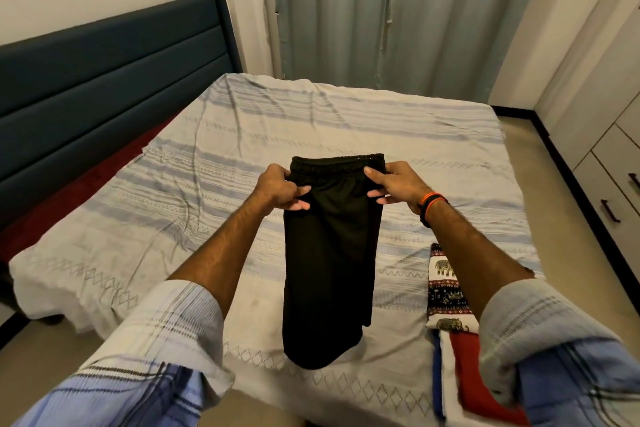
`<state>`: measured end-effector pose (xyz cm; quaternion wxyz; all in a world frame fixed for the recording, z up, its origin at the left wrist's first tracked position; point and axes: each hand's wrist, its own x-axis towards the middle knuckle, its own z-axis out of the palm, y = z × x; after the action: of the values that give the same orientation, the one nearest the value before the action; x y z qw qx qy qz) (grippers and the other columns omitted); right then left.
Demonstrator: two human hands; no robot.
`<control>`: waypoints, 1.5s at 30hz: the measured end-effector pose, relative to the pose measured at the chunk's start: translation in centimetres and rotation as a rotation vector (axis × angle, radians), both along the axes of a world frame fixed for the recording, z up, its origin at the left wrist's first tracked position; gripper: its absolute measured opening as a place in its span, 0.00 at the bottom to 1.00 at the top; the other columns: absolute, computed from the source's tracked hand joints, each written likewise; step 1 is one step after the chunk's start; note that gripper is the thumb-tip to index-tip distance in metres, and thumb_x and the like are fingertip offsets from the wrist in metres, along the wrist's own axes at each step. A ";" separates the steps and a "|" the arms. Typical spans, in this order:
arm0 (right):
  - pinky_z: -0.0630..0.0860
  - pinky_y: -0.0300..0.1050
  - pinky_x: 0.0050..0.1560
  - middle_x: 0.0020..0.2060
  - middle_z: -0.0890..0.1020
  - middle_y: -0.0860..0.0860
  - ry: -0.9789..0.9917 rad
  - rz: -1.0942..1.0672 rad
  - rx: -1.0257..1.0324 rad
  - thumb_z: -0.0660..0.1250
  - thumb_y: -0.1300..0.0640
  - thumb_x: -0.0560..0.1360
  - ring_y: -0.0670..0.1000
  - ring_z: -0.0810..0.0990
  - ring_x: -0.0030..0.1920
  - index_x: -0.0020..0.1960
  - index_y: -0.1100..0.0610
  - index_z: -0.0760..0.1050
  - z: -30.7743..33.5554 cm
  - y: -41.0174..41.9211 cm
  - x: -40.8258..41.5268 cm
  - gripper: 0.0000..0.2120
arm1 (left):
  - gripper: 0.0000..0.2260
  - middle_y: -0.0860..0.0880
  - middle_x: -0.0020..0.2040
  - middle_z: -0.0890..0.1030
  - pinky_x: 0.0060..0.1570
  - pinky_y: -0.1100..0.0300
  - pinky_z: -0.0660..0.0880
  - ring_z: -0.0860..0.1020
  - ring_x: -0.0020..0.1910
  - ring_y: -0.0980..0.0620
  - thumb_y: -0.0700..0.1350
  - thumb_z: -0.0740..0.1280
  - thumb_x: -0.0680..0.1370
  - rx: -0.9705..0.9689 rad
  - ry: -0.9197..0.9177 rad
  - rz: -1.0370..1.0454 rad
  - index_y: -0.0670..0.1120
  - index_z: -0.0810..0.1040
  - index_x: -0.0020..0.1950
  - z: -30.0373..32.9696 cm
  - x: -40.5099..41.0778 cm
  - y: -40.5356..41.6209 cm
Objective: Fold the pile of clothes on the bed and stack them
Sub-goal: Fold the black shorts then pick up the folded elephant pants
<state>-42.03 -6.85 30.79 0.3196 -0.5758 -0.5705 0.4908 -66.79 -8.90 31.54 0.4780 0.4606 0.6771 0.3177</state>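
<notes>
- From the head view, a pair of black shorts (329,253) hangs in the air over the bed (242,135), held up by the elastic waistband with the legs folded together into one long panel.
- The left hand (280,189) has a closed grip on the left end of the waistband, fingers curled tight round the fabric and the thumb tucked over the front.
- The right hand (398,184) has a matching grip on the right end, thumb lying along the top of the band and the fingers curled in behind and below it.
- Between the two grips the waistband is stretched flat and level; below them the shorts drop straight down, the hem hanging near the close edge of the bed.
- An orange and black wristband (431,206) sits on the right wrist, just behind that grip.
- Both forearms come out of rolled-up sleeves of a pale checked shirt (166,333).
- Below and to the right of the right grip, a stack of clothes lies on the bed: a folded elephant-print garment (445,291) on top, with red cloth (467,367) and a strip of blue cloth (437,374) showing nearer the bed's edge.
- The bed wears a wrinkled pale sheet with blue stripes and diamond stitching.
- Beyond the left grip stands a dark blue padded headboard (114,80).
- Beyond both grips hang grey-green curtains (398,10), and off to the right of the right grip is a white wardrobe (602,135) with dark handles.
</notes>
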 end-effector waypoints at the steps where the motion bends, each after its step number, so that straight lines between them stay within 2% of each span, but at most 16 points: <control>1: 0.81 0.43 0.43 0.56 0.82 0.53 -0.009 -0.006 -0.010 0.66 0.49 0.80 0.54 0.85 0.51 0.62 0.61 0.75 -0.3 0.8 -0.2 0.19 | 0.12 0.39 0.53 0.82 0.32 0.58 0.82 0.85 0.35 0.45 0.37 0.73 0.74 -0.011 0.010 0.004 0.39 0.75 0.55 -0.4 -0.3 0.8; 4: 0.79 0.42 0.44 0.58 0.81 0.55 -0.006 -0.037 -0.008 0.64 0.51 0.81 0.54 0.83 0.51 0.61 0.59 0.75 -1.2 3.6 -0.7 0.15 | 0.07 0.39 0.49 0.83 0.35 0.56 0.83 0.85 0.37 0.44 0.39 0.73 0.76 0.024 0.090 0.044 0.40 0.76 0.49 -1.2 -1.2 4.0; 9: 0.78 0.43 0.52 0.60 0.81 0.56 0.092 -0.073 0.095 0.64 0.55 0.81 0.55 0.82 0.56 0.64 0.59 0.75 -0.9 8.1 -1.6 0.13 | 0.03 0.43 0.49 0.81 0.37 0.62 0.81 0.82 0.40 0.51 0.39 0.70 0.78 0.189 0.150 0.061 0.42 0.77 0.47 -0.6 -1.9 8.9; 13: 0.78 0.44 0.59 0.57 0.82 0.53 0.166 -0.103 0.278 0.66 0.58 0.80 0.52 0.80 0.59 0.62 0.57 0.76 -0.3 10.7 -1.8 0.12 | 0.03 0.46 0.52 0.83 0.55 0.53 0.80 0.82 0.51 0.48 0.39 0.70 0.77 0.359 0.216 0.114 0.47 0.79 0.48 0.2 -2.0 12.0; 14: 0.77 0.41 0.58 0.57 0.81 0.53 0.176 -0.099 0.300 0.66 0.59 0.80 0.51 0.80 0.58 0.63 0.58 0.76 0.0 10.8 -1.8 0.12 | 0.04 0.48 0.52 0.83 0.58 0.53 0.79 0.81 0.53 0.49 0.39 0.70 0.77 0.391 0.236 0.121 0.48 0.80 0.48 0.3 -2.0 12.3; 16: 0.77 0.37 0.54 0.57 0.81 0.53 0.193 -0.080 0.329 0.65 0.60 0.80 0.48 0.80 0.56 0.65 0.61 0.75 0.1 10.7 -1.8 0.14 | 0.04 0.50 0.51 0.82 0.58 0.58 0.76 0.79 0.53 0.51 0.39 0.69 0.78 0.434 0.258 0.121 0.48 0.79 0.49 0.2 -1.9 12.1; 18: 0.77 0.40 0.58 0.58 0.81 0.54 0.201 -0.046 0.323 0.65 0.61 0.80 0.49 0.80 0.58 0.65 0.63 0.75 -0.5 9.9 -1.7 0.15 | 0.04 0.50 0.50 0.82 0.56 0.60 0.74 0.78 0.53 0.52 0.39 0.68 0.78 0.444 0.264 0.110 0.48 0.79 0.49 -0.4 -1.8 11.2; 21: 0.77 0.43 0.61 0.61 0.80 0.55 0.185 0.003 0.273 0.65 0.61 0.81 0.50 0.79 0.61 0.67 0.62 0.74 -2.3 7.7 -1.2 0.16 | 0.05 0.52 0.49 0.81 0.53 0.62 0.73 0.78 0.52 0.54 0.38 0.68 0.78 0.390 0.260 0.083 0.46 0.79 0.51 -2.5 -1.8 9.0; 24: 0.77 0.35 0.51 0.57 0.81 0.52 0.138 0.055 0.193 0.64 0.63 0.80 0.41 0.80 0.55 0.68 0.62 0.73 -4.9 4.5 -0.8 0.16 | 0.05 0.51 0.47 0.80 0.51 0.62 0.71 0.77 0.50 0.53 0.37 0.69 0.78 0.285 0.291 0.048 0.44 0.80 0.52 -5.7 -1.7 6.1; 26: 0.77 0.33 0.47 0.53 0.81 0.51 0.104 0.064 0.117 0.64 0.64 0.80 0.39 0.81 0.50 0.67 0.60 0.73 -7.4 2.0 -0.4 0.16 | 0.06 0.51 0.47 0.80 0.50 0.62 0.70 0.77 0.50 0.54 0.36 0.69 0.77 0.200 0.305 0.018 0.43 0.80 0.53 -8.5 -1.5 3.7; 29: 0.77 0.35 0.47 0.54 0.82 0.54 0.031 0.083 0.005 0.65 0.60 0.80 0.49 0.81 0.53 0.65 0.59 0.75 -11.7 -1.5 0.1 0.14 | 0.08 0.49 0.50 0.82 0.51 0.63 0.70 0.79 0.54 0.51 0.36 0.69 0.77 0.072 0.331 -0.019 0.41 0.80 0.56 -13.0 -1.5 0.0; 31: 0.78 0.38 0.49 0.54 0.82 0.55 0.011 0.105 -0.086 0.66 0.58 0.80 0.51 0.81 0.53 0.61 0.56 0.77 -15.0 -4.1 0.5 0.11 | 0.11 0.46 0.55 0.83 0.53 0.64 0.70 0.80 0.57 0.48 0.37 0.69 0.77 -0.004 0.349 -0.047 0.40 0.80 0.59 -16.2 -1.5 -3.0; 34: 0.79 0.50 0.56 0.54 0.83 0.54 0.005 0.122 -0.205 0.68 0.56 0.79 0.55 0.81 0.57 0.58 0.51 0.78 -19.1 -7.8 0.9 0.09 | 0.12 0.44 0.57 0.82 0.56 0.63 0.70 0.79 0.59 0.47 0.37 0.69 0.78 -0.091 0.363 -0.085 0.40 0.79 0.60 -19.6 -1.1 -7.2; 36: 0.79 0.47 0.54 0.53 0.82 0.55 -0.027 0.138 -0.271 0.67 0.56 0.79 0.56 0.81 0.58 0.59 0.53 0.76 -20.9 -10.4 1.2 0.08 | 0.11 0.43 0.57 0.82 0.58 0.61 0.71 0.79 0.59 0.45 0.38 0.69 0.78 -0.131 0.375 -0.105 0.40 0.80 0.60 -21.4 -0.8 -9.8; 40: 0.77 0.51 0.58 0.57 0.82 0.57 -0.065 0.155 -0.367 0.67 0.55 0.80 0.56 0.80 0.59 0.64 0.57 0.75 -23.4 -14.5 1.6 0.14 | 0.09 0.42 0.56 0.82 0.54 0.62 0.71 0.79 0.58 0.44 0.38 0.68 0.78 -0.189 0.407 -0.134 0.40 0.80 0.58 -23.5 -0.2 -14.1; 45: 0.77 0.50 0.58 0.57 0.81 0.56 -0.074 0.155 -0.426 0.68 0.54 0.79 0.56 0.79 0.59 0.65 0.59 0.75 -25.8 -17.9 2.3 0.17 | 0.09 0.42 0.57 0.82 0.59 0.58 0.72 0.79 0.58 0.44 0.39 0.68 0.79 -0.237 0.417 -0.126 0.41 0.80 0.59 -25.0 0.6 -17.2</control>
<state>-39.75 -24.77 5.01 0.1312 -0.6023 -0.5077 0.6019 -66.21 -26.13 6.55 0.3976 0.4983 0.7634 0.1037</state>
